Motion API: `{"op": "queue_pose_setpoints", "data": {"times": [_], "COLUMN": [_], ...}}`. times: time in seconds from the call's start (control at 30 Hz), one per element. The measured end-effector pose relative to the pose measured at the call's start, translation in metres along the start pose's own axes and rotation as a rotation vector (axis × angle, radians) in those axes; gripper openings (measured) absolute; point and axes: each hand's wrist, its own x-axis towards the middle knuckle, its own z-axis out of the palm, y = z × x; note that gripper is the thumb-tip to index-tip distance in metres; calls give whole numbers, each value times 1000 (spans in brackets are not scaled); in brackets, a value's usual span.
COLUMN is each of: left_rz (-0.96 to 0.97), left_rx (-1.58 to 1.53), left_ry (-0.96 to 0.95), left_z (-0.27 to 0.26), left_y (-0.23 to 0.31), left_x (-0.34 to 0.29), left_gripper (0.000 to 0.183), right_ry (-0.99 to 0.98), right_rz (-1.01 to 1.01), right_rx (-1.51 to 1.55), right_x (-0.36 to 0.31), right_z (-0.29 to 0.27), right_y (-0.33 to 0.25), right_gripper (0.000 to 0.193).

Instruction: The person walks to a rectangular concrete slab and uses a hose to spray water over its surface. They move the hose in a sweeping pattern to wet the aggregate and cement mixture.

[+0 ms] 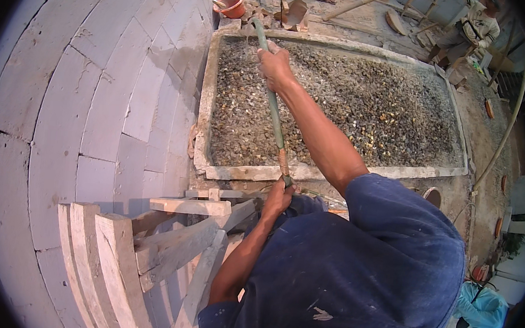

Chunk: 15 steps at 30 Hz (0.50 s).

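Observation:
A green hose runs between my two hands, its open end tipped over the far left corner of a bed of gravel. Water seems to trickle from that end. My right hand, arm stretched out, is closed round the hose just below the bend. Close to my body, my left hand grips the hose's lower part, beneath a brown wrapped section. The stones look wet, and a pale raised rim frames the bed.
A grey block wall rises on the left. Pale wooden timbers stand beside my left arm. Beyond the bed's far left corner is an orange bucket. Another person is at the far right, near a long hose on the ground.

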Motion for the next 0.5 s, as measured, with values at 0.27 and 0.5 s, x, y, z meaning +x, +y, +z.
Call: {"op": "queue_pose_setpoints", "data": {"times": [0.27, 0.5], "left_rz": [29, 58], "left_rx": [4, 6], "left_ry": [-26, -18], "left_z": [5, 3], "left_y": [-6, 6], "left_x": [4, -2], "left_gripper": [24, 16], "right_ry": [-38, -25], "right_rz": [30, 62], "right_rx": [29, 42], "right_x": [-1, 1], "right_z": [-12, -20], "right_y": [1, 3], "right_gripper": [8, 8]}}
